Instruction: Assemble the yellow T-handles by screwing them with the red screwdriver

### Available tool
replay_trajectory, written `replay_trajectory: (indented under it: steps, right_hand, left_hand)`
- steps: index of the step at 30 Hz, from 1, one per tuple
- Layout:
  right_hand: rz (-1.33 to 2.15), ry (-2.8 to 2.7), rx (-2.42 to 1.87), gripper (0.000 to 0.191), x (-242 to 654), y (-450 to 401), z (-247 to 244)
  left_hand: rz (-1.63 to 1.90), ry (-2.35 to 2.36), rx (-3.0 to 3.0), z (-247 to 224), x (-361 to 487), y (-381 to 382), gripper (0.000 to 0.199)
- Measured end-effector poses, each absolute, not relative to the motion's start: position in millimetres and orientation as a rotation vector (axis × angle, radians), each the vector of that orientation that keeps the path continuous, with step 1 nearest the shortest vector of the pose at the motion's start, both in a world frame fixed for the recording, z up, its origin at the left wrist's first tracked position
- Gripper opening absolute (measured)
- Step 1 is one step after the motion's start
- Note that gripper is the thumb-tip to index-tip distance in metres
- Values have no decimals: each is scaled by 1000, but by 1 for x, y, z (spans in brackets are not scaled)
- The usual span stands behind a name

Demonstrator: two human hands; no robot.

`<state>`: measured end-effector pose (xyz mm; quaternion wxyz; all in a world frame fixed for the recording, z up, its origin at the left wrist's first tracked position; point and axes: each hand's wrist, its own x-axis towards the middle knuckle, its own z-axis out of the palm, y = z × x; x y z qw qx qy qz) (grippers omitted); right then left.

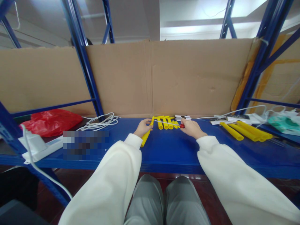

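Observation:
My left hand [143, 127] is closed around a yellow tapered tube [145, 138], which stands at a slant over the blue shelf. In my right hand [191, 128] is a screwdriver [182, 126] with a red handle. Its thin metal shaft runs left to the upper part of the tube; whether the tip touches or enters it I cannot tell. Behind the shaft, several yellow tubes [166, 124] lie side by side, with small yellow pieces [174, 123] at their right end. My fingers partly cover both the tube and the handle.
A cardboard panel [187, 78] closes off the back of the blue shelf [173, 150]. More yellow tubes [248, 132] lie at the right. Leftward are a coiled white cable [103, 122], a red plastic bag [56, 122] and a white power strip [51, 148]. Blue posts [82, 59] rise behind.

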<state>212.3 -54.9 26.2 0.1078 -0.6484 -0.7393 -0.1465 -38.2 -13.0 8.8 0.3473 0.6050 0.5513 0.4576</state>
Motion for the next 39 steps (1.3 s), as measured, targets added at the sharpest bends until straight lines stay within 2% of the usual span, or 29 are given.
replay_trajectory:
  steps: [7, 11, 15, 30, 34, 37, 39]
  right_hand:
    - [-132, -2236, -1831, 16, 215, -49, 22]
    - [-203, -2204, -1807, 7, 220, -44, 19]
    - [-248, -2141, -1815, 11, 221, -43, 17]
    - [-131, -2151, -1748, 5, 222, -40, 16]
    - [-130, -2210, -1651, 8, 223, -39, 14]
    - [-174, -2165, -1678, 4, 224, -38, 14]
    - [-177, -2139, -1723, 8, 225, -38, 13]
  left_hand:
    - [1176, 1427, 1587, 9, -39, -12, 47]
    - [1178, 1427, 1595, 10, -38, -14, 47]
    - [1188, 1418, 1594, 11, -38, -15, 47]
    - [1214, 1427, 1559, 12, -39, -15, 53]
    - [1207, 1430, 1554, 11, -40, -14, 50]
    - [1187, 1432, 1563, 12, -39, -14, 46]
    - [1183, 1436, 1572, 12, -39, -14, 45]
